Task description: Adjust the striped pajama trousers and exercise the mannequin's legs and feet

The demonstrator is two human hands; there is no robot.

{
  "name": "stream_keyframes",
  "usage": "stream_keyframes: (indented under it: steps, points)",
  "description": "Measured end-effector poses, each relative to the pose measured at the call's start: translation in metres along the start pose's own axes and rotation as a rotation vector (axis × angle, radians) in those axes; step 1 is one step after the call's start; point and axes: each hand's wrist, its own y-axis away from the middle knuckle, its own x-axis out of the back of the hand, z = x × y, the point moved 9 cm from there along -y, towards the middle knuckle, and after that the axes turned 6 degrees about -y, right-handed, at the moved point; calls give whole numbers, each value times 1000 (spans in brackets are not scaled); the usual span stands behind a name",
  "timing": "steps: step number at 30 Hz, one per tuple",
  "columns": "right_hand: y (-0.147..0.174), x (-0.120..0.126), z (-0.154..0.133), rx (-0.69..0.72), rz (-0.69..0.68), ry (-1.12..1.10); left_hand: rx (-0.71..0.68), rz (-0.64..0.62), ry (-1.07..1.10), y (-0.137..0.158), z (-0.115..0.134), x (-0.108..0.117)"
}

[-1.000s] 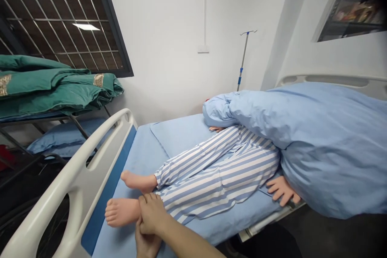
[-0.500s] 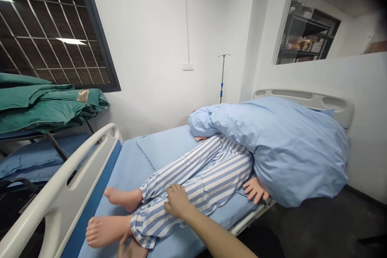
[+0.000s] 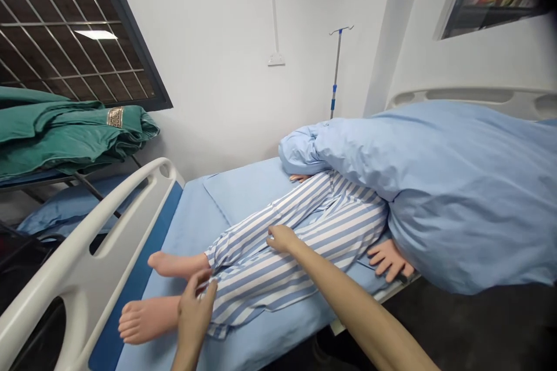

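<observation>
A manikin in blue-and-white striped trousers (image 3: 300, 261) lies on the bed, its bare feet (image 3: 148, 319) pointing to the footboard. At the near trouser cuff, beside the ankle, my left hand (image 3: 195, 310) has thumb and fingers apart. My right hand (image 3: 282, 239) rests at the manikin's knees, with its fingers curled down into the trouser cloth; the fingertips are partly hidden. A light blue quilt (image 3: 456, 185) is heaped over the manikin's upper body. One manikin hand (image 3: 391, 258) sticks out from under it at the near edge.
A blue sheet (image 3: 248, 185) covers the mattress. The white footboard (image 3: 117, 232) rises at the left, and the headboard (image 3: 470, 95) stands far right. Folded green cloth (image 3: 73, 133) lies on a rack under the barred window. An IV pole (image 3: 336, 75) stands behind the bed.
My left hand has risen from beneath the near ankle to the trouser cuff. My right hand has moved along the legs toward the knees, its fingers now more curled. The view has tilted down and closer.
</observation>
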Motion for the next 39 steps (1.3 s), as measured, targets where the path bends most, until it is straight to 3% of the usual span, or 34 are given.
stream_keyframes:
  steps: [2,4,7,10,14,19,24,28,31,35,39]
  points:
    - [0,-9,13,-50,-6,-7,-202,-35,-375,-29,33,-27]
    - [4,-12,23,-97,37,-15,-387,-82,-620,-56,44,-58]
    - [7,-10,30,-128,100,-23,-548,-191,-934,-83,29,-98]
    - [3,-17,31,-128,45,-31,-587,-236,-1181,-99,10,-114]
    - [-8,-27,29,-50,-49,-107,-504,-268,-1340,-114,3,-113]
    - [-25,-10,41,93,-143,-182,-538,-385,-1373,-129,24,-109]
    - [-43,6,75,57,-324,-103,-619,-367,-1516,-149,82,-96]
    - [-60,4,84,24,-315,47,-725,-278,-1679,-151,142,-89]
    - [-72,-2,86,-19,-291,84,-779,-218,-1754,-145,171,-87]
    - [-82,-10,97,-93,-262,73,-765,-234,-1787,-137,165,-87]
    - [-91,-15,120,-166,-204,68,-659,-272,-1791,-135,123,-87]
